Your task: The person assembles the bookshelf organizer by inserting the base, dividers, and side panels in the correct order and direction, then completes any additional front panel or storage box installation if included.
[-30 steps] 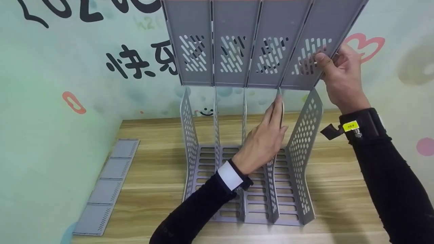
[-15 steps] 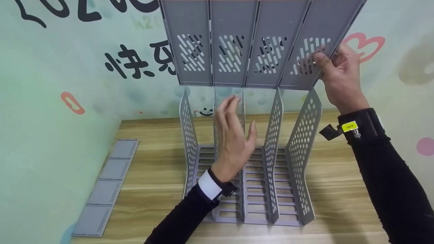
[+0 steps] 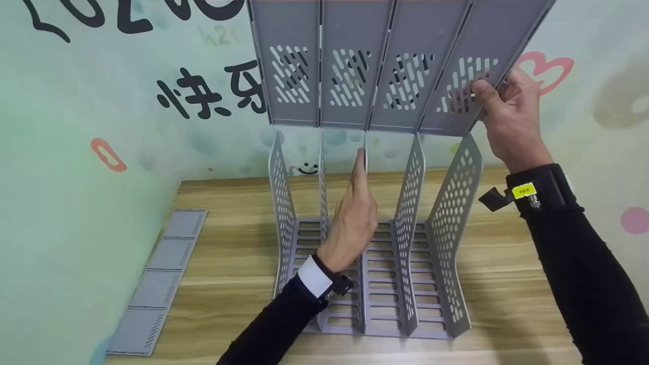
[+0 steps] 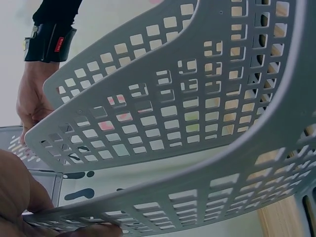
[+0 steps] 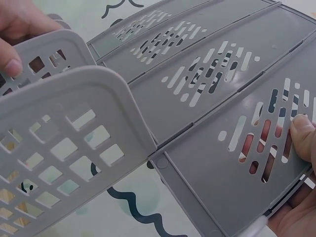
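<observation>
A grey file rack with a slotted base (image 3: 384, 268) and several upright perforated dividers stands on the table. My right hand (image 3: 514, 119) grips the right edge of a wide grey panel (image 3: 345, 30), thumb on its front face. The panel's lower edge meets the tops of the dividers; its upper part runs out of the head view. My left hand (image 3: 352, 223) is at the middle divider (image 4: 182, 197), fingers pointing up along it. In the left wrist view that divider lies between the thumb and fingers of this hand.
A second flat grey panel (image 3: 157, 281), marked off in sections, lies on the wooden table (image 3: 223, 304) at the left. A wall (image 3: 132, 101) with printed lettering and shapes stands behind. The rack's right side divider (image 3: 451, 228) rises below my right hand.
My left hand has left the divider to the right and moved leftward to the middle one, taking hold near its top. My right hand still holds the panel, which has barely shifted.
</observation>
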